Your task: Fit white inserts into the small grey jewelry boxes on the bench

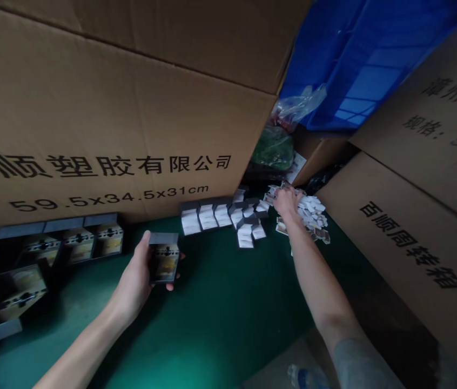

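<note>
My left hand (141, 265) is wrapped round a small dark open box (166, 265), with its flap raised and a gold-coloured inside with black metal-looking parts. Far to the right, my right hand (287, 200) reaches into a pile of small white pieces (313, 210), some with brownish parts. Its fingers are bent down among them, and what they pinch is too small to make out. Left of that pile stand several dark open boxes with white insides (215, 216).
More gold-lined dark boxes (78, 243) stand on the green table (212, 302) at the left. A large carton (111, 119) walls off the back; more cartons (407, 227) rise at the right. Blue crates (358, 65) and a clear plastic bag (299, 108) are behind.
</note>
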`<state>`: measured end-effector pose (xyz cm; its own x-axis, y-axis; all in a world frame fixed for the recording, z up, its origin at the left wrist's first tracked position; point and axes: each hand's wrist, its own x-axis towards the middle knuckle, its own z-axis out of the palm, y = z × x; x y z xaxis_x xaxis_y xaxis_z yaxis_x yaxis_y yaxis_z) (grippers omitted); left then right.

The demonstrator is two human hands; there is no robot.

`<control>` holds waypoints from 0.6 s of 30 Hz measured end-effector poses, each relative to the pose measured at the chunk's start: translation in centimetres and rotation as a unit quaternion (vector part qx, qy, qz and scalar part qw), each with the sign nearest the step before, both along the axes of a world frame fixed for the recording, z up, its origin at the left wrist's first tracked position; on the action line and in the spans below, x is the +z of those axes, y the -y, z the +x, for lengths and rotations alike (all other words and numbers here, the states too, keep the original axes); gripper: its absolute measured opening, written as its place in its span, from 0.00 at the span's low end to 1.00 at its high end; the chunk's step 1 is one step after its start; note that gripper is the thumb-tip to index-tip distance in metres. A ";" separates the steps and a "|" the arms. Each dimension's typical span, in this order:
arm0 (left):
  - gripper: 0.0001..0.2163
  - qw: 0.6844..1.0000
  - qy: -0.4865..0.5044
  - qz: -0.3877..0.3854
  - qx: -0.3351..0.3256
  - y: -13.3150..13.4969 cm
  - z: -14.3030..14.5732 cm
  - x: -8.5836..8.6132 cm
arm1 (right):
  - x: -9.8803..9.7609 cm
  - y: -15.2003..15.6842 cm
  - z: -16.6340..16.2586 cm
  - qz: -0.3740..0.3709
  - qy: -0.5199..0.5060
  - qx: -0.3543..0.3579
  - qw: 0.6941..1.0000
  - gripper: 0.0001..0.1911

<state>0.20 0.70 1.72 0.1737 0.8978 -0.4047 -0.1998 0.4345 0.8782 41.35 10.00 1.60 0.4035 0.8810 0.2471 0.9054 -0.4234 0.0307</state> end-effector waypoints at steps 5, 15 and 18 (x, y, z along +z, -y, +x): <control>0.34 1.000 -0.002 0.001 -0.005 0.0 0.1 0.3 | 0.4 -0.7 0.1 -0.045 -0.001 -0.025 0.999 0.16; 0.35 1.000 0.001 0.007 -0.012 0.0 -0.1 0.1 | -0.2 -2.3 0.6 -0.002 -0.081 -0.014 0.997 0.11; 0.33 1.000 0.005 0.008 -0.020 0.1 -0.1 0.0 | -0.7 -2.4 0.6 0.095 -0.132 0.030 0.986 0.10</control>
<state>0.11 0.63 1.73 0.2133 0.8967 -0.3878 -0.1925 0.4277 0.8832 41.93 12.40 0.92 0.4235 0.8535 0.3035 0.8954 -0.3435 -0.2835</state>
